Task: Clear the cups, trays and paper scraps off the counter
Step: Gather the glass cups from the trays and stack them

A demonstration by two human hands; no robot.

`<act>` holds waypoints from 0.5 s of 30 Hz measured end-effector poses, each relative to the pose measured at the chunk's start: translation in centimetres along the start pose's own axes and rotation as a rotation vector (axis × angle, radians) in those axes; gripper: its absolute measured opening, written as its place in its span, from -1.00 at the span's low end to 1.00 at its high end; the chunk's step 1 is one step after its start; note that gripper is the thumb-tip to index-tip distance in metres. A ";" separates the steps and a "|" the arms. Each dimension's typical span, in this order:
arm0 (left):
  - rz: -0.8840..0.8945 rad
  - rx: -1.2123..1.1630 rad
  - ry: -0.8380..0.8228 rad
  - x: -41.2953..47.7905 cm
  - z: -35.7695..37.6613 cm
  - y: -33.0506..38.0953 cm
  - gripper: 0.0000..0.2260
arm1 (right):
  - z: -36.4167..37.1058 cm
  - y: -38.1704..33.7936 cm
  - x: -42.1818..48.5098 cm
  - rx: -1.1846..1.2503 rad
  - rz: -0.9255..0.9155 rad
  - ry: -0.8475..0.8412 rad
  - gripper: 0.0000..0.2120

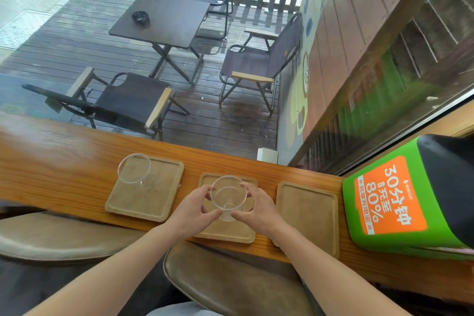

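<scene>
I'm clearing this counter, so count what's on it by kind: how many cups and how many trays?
Cups: 2, one on the left tray, one held over the middle tray
Trays: 3, left, middle, right
Paper scraps: 0 visible
Total: 5

Single view only — head-worn wide-angle camera, looking forward and steeply down. Wooden counter (64,151) runs across lower half of frame, close beneath lens; both forearms enter from bottom edge, left hand (196,209) and right hand (256,209) near centre. Stool seats (230,282) at very bottom, nearest camera. Upper half looks out through window glass onto wet deck (77,41) with table and chairs, farther off. Straight lines bow toward edges — wide-lens distortion. No second view, so no shared region.
</scene>
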State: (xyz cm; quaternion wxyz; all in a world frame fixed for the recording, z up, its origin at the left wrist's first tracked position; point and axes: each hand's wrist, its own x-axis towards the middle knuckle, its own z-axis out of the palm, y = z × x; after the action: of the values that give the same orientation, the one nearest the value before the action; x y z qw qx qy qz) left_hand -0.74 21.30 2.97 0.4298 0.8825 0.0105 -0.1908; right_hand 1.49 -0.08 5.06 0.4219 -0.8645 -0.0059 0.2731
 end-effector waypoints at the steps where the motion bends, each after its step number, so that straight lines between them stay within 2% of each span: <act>1: -0.002 0.002 0.003 0.0 0.0 0.0 -0.53 | 0.0 -0.1 0.0 -0.001 0.002 0.005 -0.20; 6: 0.013 0.021 0.024 0.0 0.0 0.1 -0.54 | 0.0 -0.2 0.0 0.023 0.006 0.004 -0.22; 15: -0.071 0.099 -0.003 -0.1 0.5 0.2 -0.47 | 0.6 0.1 0.0 0.011 0.017 -0.027 -0.25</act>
State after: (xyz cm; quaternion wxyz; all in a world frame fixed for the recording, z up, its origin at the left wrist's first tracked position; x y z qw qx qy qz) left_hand -0.93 20.81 2.86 0.3788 0.9014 0.0316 -0.2073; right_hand 1.17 0.24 4.69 0.4243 -0.8584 -0.0025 0.2882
